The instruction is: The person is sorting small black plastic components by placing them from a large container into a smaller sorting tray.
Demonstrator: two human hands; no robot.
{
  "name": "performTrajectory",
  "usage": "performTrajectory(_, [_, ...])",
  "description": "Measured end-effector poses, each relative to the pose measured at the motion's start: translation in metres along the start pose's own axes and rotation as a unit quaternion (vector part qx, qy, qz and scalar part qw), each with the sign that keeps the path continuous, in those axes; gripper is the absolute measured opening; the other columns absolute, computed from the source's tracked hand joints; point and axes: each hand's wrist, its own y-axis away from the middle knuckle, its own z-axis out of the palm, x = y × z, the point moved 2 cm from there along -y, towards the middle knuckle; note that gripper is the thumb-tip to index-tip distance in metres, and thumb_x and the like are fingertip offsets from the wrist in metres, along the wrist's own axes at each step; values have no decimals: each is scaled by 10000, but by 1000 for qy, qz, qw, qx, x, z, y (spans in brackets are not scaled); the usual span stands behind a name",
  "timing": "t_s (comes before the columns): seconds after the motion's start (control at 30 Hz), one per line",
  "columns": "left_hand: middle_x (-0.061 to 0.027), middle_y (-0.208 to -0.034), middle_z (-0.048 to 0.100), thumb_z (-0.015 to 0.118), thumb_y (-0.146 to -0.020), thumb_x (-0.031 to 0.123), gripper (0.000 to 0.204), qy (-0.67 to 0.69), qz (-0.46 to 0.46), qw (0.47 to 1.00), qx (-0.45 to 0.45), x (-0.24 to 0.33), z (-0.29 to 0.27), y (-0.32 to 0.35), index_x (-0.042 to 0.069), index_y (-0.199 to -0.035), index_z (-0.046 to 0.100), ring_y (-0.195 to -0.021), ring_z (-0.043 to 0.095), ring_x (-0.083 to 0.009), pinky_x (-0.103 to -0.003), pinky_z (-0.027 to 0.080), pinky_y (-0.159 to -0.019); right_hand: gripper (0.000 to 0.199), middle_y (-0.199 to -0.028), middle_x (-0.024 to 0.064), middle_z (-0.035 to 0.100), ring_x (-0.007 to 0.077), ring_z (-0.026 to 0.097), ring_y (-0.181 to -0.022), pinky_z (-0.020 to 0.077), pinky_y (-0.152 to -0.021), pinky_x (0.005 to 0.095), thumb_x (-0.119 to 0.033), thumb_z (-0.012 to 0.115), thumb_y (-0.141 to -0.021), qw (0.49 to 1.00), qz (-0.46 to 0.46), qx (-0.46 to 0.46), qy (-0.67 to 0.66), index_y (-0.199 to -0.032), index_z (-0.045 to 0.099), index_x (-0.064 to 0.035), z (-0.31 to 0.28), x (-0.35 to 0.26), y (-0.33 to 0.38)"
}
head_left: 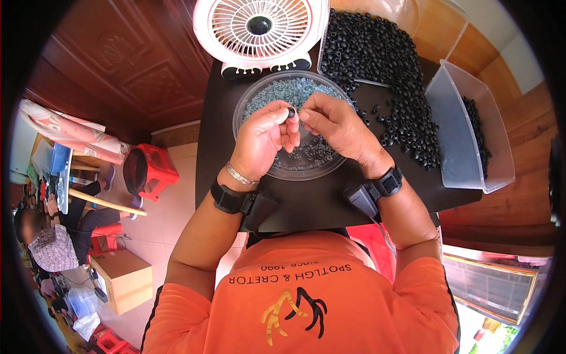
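Between the thumb and fingers of my left hand (259, 137) is a small black ring-shaped part (290, 112). My right hand (341, 127) is closed in a pinch just right of it, fingertips almost meeting the left ones. Whatever the right fingertips hold is too small or hidden to name. Both hands are above a round clear plastic tray (295, 175). Pale blue-grey small pieces (283, 91) lie in its far part, and darker small pieces (312, 154) in its near part.
A pile of black ring-shaped parts (377, 56) spreads over the dark table (283, 213) at the far right. Beside it a clear bin (466, 135) lies tipped with more inside. A white fan (259, 26) stands behind the tray. At far left another person (53, 245) sits working.
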Motion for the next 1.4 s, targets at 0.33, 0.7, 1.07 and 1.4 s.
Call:
performTrajectory(0.33, [-45, -863, 549, 495, -931, 217, 206, -199, 50, 978, 25, 3, 13, 0, 21, -922, 557, -757, 547, -125, -237, 435, -648, 200, -693, 32, 577, 115, 518, -642, 430, -600, 275, -183, 551, -924, 998, 37, 37, -38, -862, 599, 0, -6, 1, -1])
performTrajectory(0.7, [-20, -798, 591, 540, -900, 117, 108, -311, 43, 949, -14, 1, 21, 4, 23, -929, 581, -674, 521, -79, -226, 444, -613, 299, -683, 1, 551, 67, 491, -602, 408, -532, 214, -288, 539, -916, 987, 123, -42, -91, -806, 622, -23, -9, -5, 4])
performTrajectory(1.07, [-35, -851, 581, 526, -913, 190, 184, -298, 56, 952, -32, 1, 21, 4, 18, -954, 578, -700, 527, -93, -233, 431, -610, 295, -687, -6, 555, 70, 498, -592, 405, -524, 208, -315, 569, -905, 983, 132, -72, -108, -781, 616, -51, -14, -3, 1])
performTrajectory(1.4, [-16, -809, 545, 541, -901, 147, 147, -348, 92, 933, -26, 0, 24, 7, 13, -943, 584, -692, 507, -76, -227, 426, -612, 281, -679, -3, 555, 72, 489, -563, 397, -503, 215, -305, 555, -915, 982, 137, -90, -94, -842, 642, -48, -16, -3, 4])
